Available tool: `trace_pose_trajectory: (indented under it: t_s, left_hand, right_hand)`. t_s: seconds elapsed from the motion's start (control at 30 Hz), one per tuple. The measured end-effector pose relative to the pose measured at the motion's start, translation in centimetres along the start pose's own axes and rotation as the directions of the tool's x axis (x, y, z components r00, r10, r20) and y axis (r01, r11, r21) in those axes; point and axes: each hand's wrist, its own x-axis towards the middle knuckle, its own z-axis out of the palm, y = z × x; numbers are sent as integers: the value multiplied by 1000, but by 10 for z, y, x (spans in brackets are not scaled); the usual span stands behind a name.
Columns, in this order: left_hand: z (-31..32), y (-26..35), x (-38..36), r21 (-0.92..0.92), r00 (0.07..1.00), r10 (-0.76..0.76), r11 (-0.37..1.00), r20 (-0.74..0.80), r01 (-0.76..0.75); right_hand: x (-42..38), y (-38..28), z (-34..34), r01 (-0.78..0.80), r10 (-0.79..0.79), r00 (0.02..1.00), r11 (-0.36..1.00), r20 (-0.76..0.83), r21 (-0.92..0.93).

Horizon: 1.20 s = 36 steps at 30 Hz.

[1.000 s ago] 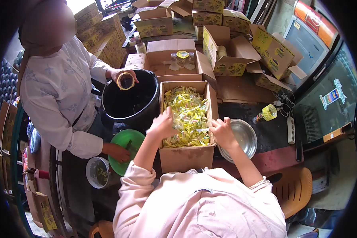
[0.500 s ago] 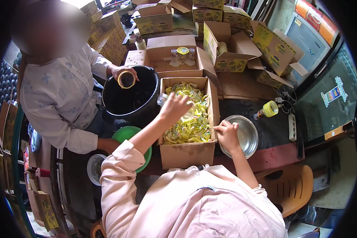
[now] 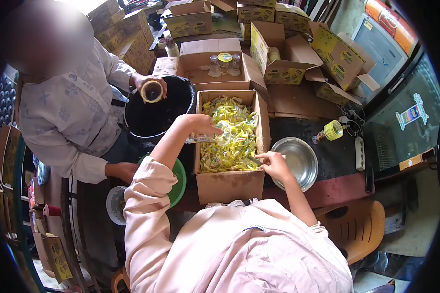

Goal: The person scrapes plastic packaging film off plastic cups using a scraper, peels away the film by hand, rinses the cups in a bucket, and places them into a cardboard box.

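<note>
No text readable anywhere. Yellow printed panels on cardboard cartons [image 3: 338, 62] at rear: lettering too small, blurred. Yellow-green labels [image 3: 230, 139] in open box [image 3: 230, 183]: print illegible. Blue-yellow logo sticker [image 3: 409, 115] on dark glass door [image 3: 401, 132] at right: wording not legible. Red-orange band [image 3: 391, 22] atop cooler: characters unreadable.

Daylight pours in from the upper left, bleaching the stacked cartons [image 3: 113, 30] there to near white; the fisheye lens bends every edge and rings the frame in black; the open box of yellow labels [image 3: 230, 134] stays sharp at centre; the pink sleeve [image 3: 146, 195] softens slightly; shadows fall faint.
</note>
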Motion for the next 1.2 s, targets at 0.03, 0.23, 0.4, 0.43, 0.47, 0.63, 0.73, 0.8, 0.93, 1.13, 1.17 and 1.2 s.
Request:
trace_pose_trajectory:
  t_s: [0.03, 0.23, 0.4, 0.43, 0.47, 0.63, 0.73, 0.8, 0.93, 1.13, 1.17, 1.2]
  left_hand:
    - [0, -1, 0, -8, 1000, 6, 1000, 11, -6]
    - [-7, 0, -11, -252, 966, 234, 934, -107, -254]
    - [-5, -4, -20, -252, 912, 329, 887, -245, -388]
    - [-5, -4, -22, -248, 914, 329, 889, -239, -385]
    - [-3, -5, -22, -268, 911, 330, 880, -249, -392]
    - [0, 5, -18, -317, 925, 286, 878, -252, -358]
    - [-1, 16, -21, -267, 926, 325, 891, -191, -367]
    - [1, 19, -16, -292, 925, 342, 879, -167, -377]
    - [4, 25, -11, -344, 900, 404, 831, -166, -437]
    - [-1, 38, -19, -389, 855, 486, 763, -182, -516]
    - [-2, 41, -22, -386, 857, 483, 767, -179, -512]
    - [-3, 43, -23, -383, 860, 479, 771, -175, -508]
  right_hand:
    - [-1, 0, -1, -69, 61, 997, 980, 50, 188]
    - [-1, -16, -13, -34, 50, 998, 955, -47, 295]
    - [-5, -32, -30, 223, -114, 946, 909, -305, 352]
    - [-7, -45, -37, 192, -86, 942, 931, -323, 310]
    - [-5, -48, -36, 222, -138, 927, 952, -350, 212]
    - [6, -62, -25, 349, -320, 848, 937, -422, -10]
    - [13, -68, -19, 457, -477, 744, 874, -468, -166]
    - [16, -73, -17, 525, -578, 655, 812, -487, -256]
    - [14, -80, -12, 486, -615, 575, 787, -540, -379]
    - [14, -80, -10, 479, -633, 514, 772, -579, -418]
    - [13, -80, -9, 484, -638, 518, 768, -570, -419]
    - [12, -82, -9, 481, -633, 523, 772, -570, -416]
